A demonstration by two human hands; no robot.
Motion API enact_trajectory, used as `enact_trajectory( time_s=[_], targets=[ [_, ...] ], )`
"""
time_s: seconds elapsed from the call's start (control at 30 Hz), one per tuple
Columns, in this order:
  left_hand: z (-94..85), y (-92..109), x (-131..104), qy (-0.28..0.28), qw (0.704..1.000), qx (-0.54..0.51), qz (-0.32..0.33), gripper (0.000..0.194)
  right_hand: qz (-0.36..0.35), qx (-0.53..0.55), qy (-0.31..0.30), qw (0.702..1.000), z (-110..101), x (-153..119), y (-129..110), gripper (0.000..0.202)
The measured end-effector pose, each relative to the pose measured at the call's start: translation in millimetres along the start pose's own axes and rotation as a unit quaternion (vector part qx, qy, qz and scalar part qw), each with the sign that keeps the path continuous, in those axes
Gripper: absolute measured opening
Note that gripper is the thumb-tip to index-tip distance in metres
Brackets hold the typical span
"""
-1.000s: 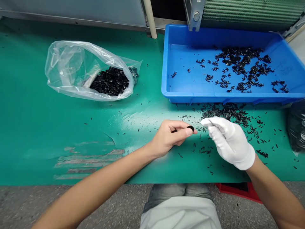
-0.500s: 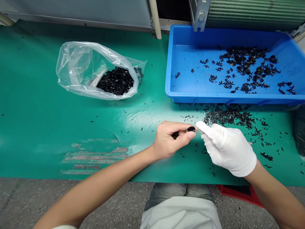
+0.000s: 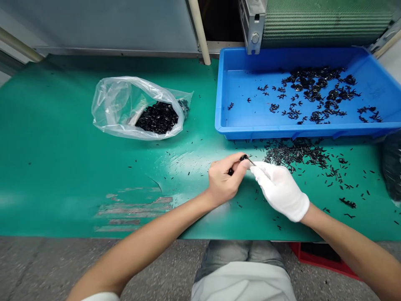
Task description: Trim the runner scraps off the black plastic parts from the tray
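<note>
Between thumb and forefinger, my bare left hand (image 3: pixel 224 179) pinches a small black round part (image 3: pixel 243 157). Another black piece (image 3: pixel 231 172) shows inside its curled fingers. My right hand (image 3: pixel 277 186), in a white glove, is closed on a thin dark tool (image 3: pixel 251 161), whose tip meets the round part. Both hands are close together above the green table. Behind and right of them lies a heap of short black pins (image 3: pixel 294 154) in front of the blue tray.
The blue tray (image 3: pixel 282 128) holds black parts and sprue bits. An open clear bag (image 3: pixel 109 100) of black parts lies back left on the green table (image 3: pixel 56 167). A dark bag (image 3: pixel 391 167) sits at the right edge. A red crate (image 3: pixel 332 267) is below the table.
My right hand has turned and moved left, and the thin tool now shows at the round part. My left hand has tilted the part. The camera view has shifted slightly.
</note>
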State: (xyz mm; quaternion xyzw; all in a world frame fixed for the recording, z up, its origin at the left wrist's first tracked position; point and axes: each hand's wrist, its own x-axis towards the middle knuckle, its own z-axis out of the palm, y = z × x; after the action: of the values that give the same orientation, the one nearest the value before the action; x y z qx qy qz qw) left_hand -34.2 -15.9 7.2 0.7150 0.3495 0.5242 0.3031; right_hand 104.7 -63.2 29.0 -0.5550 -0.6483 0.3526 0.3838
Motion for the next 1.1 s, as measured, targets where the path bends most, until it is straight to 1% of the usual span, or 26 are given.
enact_trajectory(
  time_s=[0.03, 0.07, 0.1, 0.13, 0.17, 0.2, 0.23, 0.27, 0.3, 0.33, 0.47, 0.53, 0.6, 0.67, 0.7, 0.73, 0.77, 0.8, 0.83, 0.87, 0.9, 0.97, 1.03, 1.07, 1.1],
  targets=[
    [0.6, -2.3, 0.8, -0.015, 0.999, -0.018, -0.034, 0.024, 0.052, 0.092, -0.036, 0.994, -2.7, 3.6, -0.6, 0.027],
    [1.2, -4.5, 1.4, -0.031, 0.996, -0.044, -0.071, 0.027, 0.109, 0.181, -0.064, 0.975, -5.9, 6.8, -0.4, 0.028],
    [1.9, -6.5, 1.7, -0.045, 0.99, -0.077, -0.109, 0.029, 0.162, 0.263, -0.088, 0.947, -9.4, 9.5, 0.6, 0.028],
    [2.5, -8.0, 2.1, -0.057, 0.98, -0.117, -0.148, 0.031, 0.207, 0.334, -0.115, 0.912, -13.0, 11.7, 2.4, 0.027],
    [3.1, -9.0, 2.4, -0.065, 0.967, -0.161, -0.184, 0.033, 0.238, 0.39, -0.145, 0.878, -16.6, 13.4, 4.9, 0.025],
    [3.4, -9.4, 3.1, -0.071, 0.951, -0.209, -0.215, 0.035, 0.255, 0.431, -0.172, 0.848, -20.1, 14.6, 7.6, 0.023],
    [3.3, -8.9, 4.0, -0.073, 0.934, -0.255, -0.241, 0.035, 0.26, 0.461, -0.192, 0.827, -23.4, 15.6, 10.4, 0.022],
    [2.9, -7.8, 5.3, -0.073, 0.916, -0.295, -0.262, 0.035, 0.257, 0.482, -0.206, 0.812, -26.4, 16.4, 12.7, 0.022],
    [2.2, -6.1, 6.8, -0.072, 0.901, -0.325, -0.278, 0.034, 0.251, 0.497, -0.207, 0.804, -29.0, 17.0, 14.4, 0.021],
    [1.1, -4.1, 8.4, -0.072, 0.889, -0.346, -0.291, 0.033, 0.246, 0.509, -0.193, 0.802, -31.3, 17.5, 15.3, 0.021],
    [-5.7, 0.5, 14.2, -0.1, 0.849, -0.392, -0.339, 0.027, 0.236, 0.533, -0.103, 0.806, -37.9, 21.0, 15.3, 0.021],
    [-10.2, -2.0, 15.7, -0.129, 0.816, -0.429, -0.366, 0.022, 0.234, 0.537, -0.059, 0.808, -40.0, 23.9, 15.8, 0.02],
    [-14.8, -5.5, 16.5, -0.161, 0.773, -0.469, -0.396, 0.018, 0.227, 0.544, -0.027, 0.807, -41.3, 27.2, 17.5, 0.019],
    [-18.4, -6.2, 17.8, -0.172, 0.739, -0.496, -0.423, 0.018, 0.215, 0.556, -0.005, 0.803, -42.1, 30.5, 20.5, 0.017],
    [-19.5, -4.5, 19.7, -0.165, 0.732, -0.5, -0.433, 0.021, 0.206, 0.563, 0.007, 0.8, -42.5, 32.1, 22.2, 0.017],
    [-20.0, -1.2, 23.0, -0.154, 0.731, -0.498, -0.44, 0.028, 0.196, 0.57, 0.023, 0.797, -42.9, 33.6, 23.9, 0.017],
    [-19.8, 3.5, 28.3, -0.144, 0.736, -0.49, -0.444, 0.035, 0.186, 0.578, 0.043, 0.793, -43.4, 35.2, 25.5, 0.017],
    [-18.4, 9.2, 36.3, -0.14, 0.749, -0.474, -0.442, 0.041, 0.177, 0.584, 0.073, 0.789, -44.2, 36.7, 26.9, 0.018],
    [-15.7, 15.2, 47.4, -0.144, 0.767, -0.452, -0.432, 0.044, 0.167, 0.589, 0.107, 0.784, -45.3, 38.1, 27.9, 0.02],
    [-11.1, 20.7, 61.7, -0.155, 0.791, -0.424, -0.414, 0.042, 0.156, 0.591, 0.142, 0.779, -46.7, 39.3, 28.5, 0.021],
    [-4.2, 24.8, 79.0, -0.168, 0.816, -0.392, -0.39, 0.034, 0.142, 0.589, 0.178, 0.775, -48.3, 40.4, 28.6, 0.023],
    [18.2, 25.7, 120.4, -0.194, 0.863, -0.321, -0.339, 0.015, 0.115, 0.58, 0.237, 0.771, -51.7, 42.1, 27.9, 0.024],
    [52.2, 14.8, 164.7, -0.222, 0.899, -0.235, -0.296, 0.018, 0.096, 0.57, 0.274, 0.769, -54.2, 43.3, 27.2, 0.025],
    [72.7, 5.7, 185.5, -0.243, 0.916, -0.174, -0.268, 0.019, 0.091, 0.565, 0.285, 0.769, -54.9, 44.0, 27.4, 0.025],
    [94.6, -4.9, 204.5, -0.266, 0.934, -0.084, -0.225, 0.021, 0.087, 0.56, 0.293, 0.77, -55.2, 44.8, 28.0, 0.026]
  ],
)
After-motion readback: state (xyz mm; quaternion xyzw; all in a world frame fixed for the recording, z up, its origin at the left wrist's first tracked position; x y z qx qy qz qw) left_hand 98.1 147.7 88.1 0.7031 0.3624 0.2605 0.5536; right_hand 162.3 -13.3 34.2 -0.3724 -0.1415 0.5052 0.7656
